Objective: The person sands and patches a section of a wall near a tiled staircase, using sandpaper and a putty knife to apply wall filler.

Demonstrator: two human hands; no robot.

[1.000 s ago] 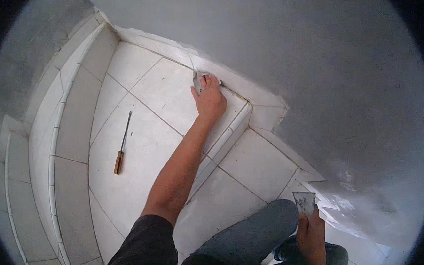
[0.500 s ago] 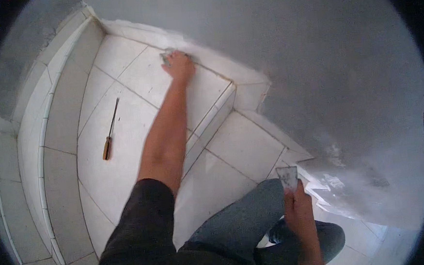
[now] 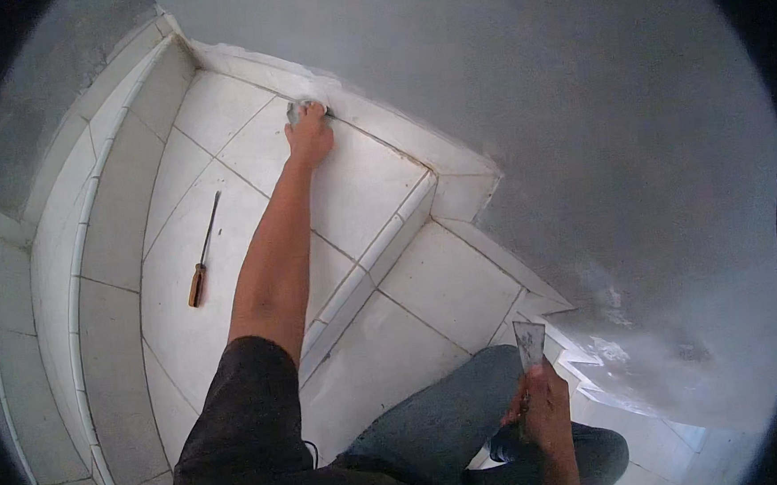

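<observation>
My left arm stretches out to the far edge of a white tiled step point(image 3: 253, 206). There my left hand point(image 3: 309, 141) is closed over a small crumpled greyish rag point(image 3: 293, 113), pressing it where the step meets the tiled skirting point(image 3: 381, 127). Parts of the rag are covered by my fingers. Near my bent knee, my right hand point(image 3: 545, 406) grips a putty knife point(image 3: 530, 342), its flat, stained metal blade pointing upward. The knife's handle is mostly hidden in my fist.
A screwdriver point(image 3: 197, 285) with a yellow and dark handle lies on the step, left of my forearm. Curved tiled steps point(image 3: 107, 224) rise at the left. A lower step point(image 3: 449, 279) lies to the right, beside the grey plastered wall point(image 3: 596, 141). Small dark crumbs dot the tiles.
My left hand has slid a little to the left along the skirting with the rag. The putty knife has turned slightly in my right hand. The whole view has shifted a bit.
</observation>
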